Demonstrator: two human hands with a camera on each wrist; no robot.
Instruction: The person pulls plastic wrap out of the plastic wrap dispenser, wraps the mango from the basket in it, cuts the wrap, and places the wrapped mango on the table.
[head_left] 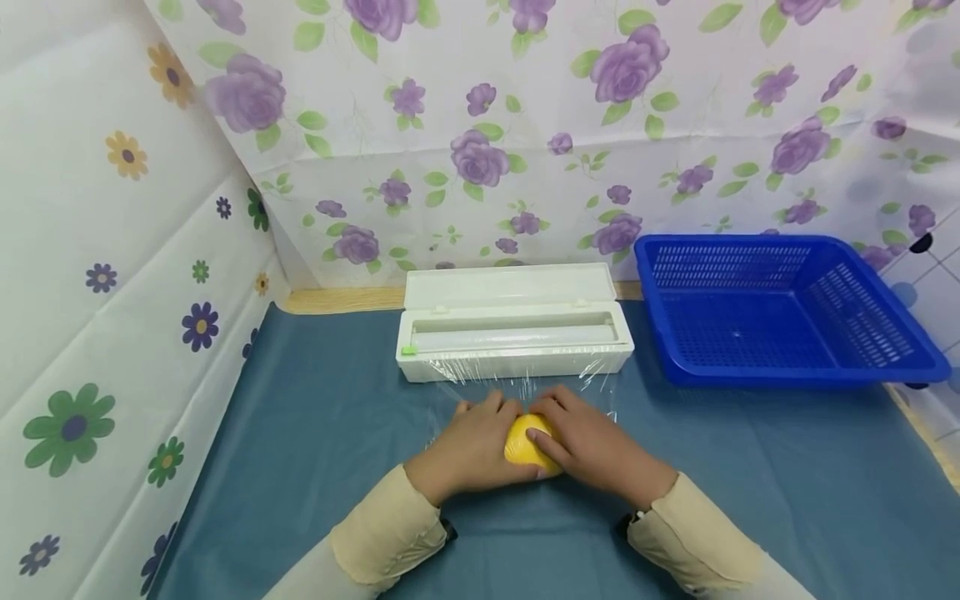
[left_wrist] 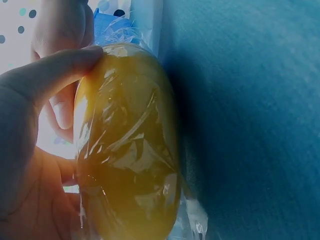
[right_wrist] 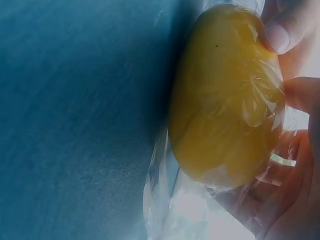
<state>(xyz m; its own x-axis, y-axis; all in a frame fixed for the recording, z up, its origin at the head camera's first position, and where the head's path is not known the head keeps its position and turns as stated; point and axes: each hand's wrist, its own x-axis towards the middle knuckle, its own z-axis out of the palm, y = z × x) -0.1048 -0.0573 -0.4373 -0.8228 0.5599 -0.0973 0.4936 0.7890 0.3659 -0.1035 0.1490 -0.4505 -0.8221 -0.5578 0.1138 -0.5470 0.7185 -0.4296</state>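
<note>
Currently left hand (head_left: 474,447) and right hand (head_left: 602,444) both grip the yellow object (head_left: 524,443), clear film (head_left: 517,387) clinging over it. It's between them, in front of the white dispenser (head_left: 517,365) with opened lid (head_left: 510,287); blue basket (head_left: 806,375) farther back, right side.

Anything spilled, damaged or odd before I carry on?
Nothing looks spilled or knocked over. A tiny dark speck marks the yellow fruit in the right wrist view, odd against otherwise plain yellow; I can't tell whether it's damage. The plastic wrap is wrinkled.
</note>
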